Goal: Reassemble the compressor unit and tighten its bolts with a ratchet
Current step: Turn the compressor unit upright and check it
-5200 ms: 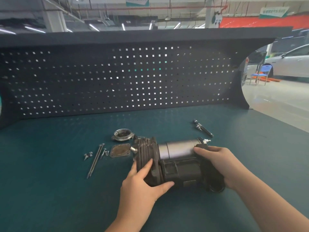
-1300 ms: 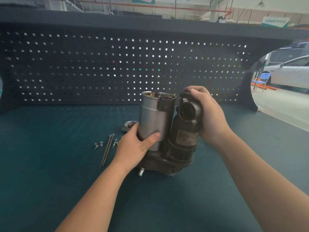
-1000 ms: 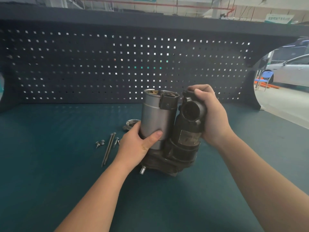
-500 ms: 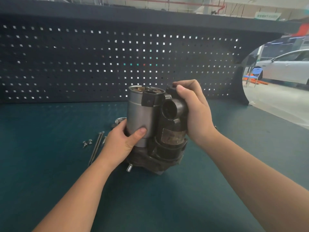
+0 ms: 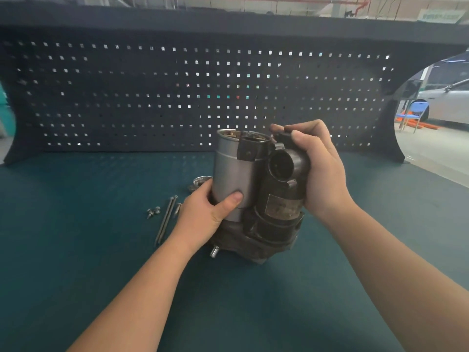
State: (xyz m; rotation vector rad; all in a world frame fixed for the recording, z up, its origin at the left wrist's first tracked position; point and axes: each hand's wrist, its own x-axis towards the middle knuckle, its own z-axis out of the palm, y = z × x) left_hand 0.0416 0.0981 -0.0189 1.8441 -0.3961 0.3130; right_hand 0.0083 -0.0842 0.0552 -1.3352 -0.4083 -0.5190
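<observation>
Hands grip the compressor unit [image 5: 256, 196] from both sides, forearms reaching in from the near edge of the desk [image 5: 76, 262]. The left hand [image 5: 203, 214] wraps around the lower part of the silver cylinder, thumb pressed flat across its front and the other fingers curled out of sight behind it. The right hand [image 5: 319, 171] closes over the top of the black housing, fingers folded over the upper edge and thumb lying along the round open port, wrist bent slightly back toward the person.

The compressor unit stands upright on its dark cast base in the middle of the desk, tilted a little. Its silver cylinder sits beside the black motor body, which carries a worn label on its front; a small silver stub juts from the base near the left wrist. The cylinder's open top shows some brass-coloured parts inside.

Left of the unit lie two long bolts [image 5: 165, 221] side by side, with short screws [image 5: 153, 212] just beyond them. A metal ring flange [image 5: 200, 181] peeks out behind the left hand. A dark pegboard [image 5: 127, 97] rises behind the unit.
</observation>
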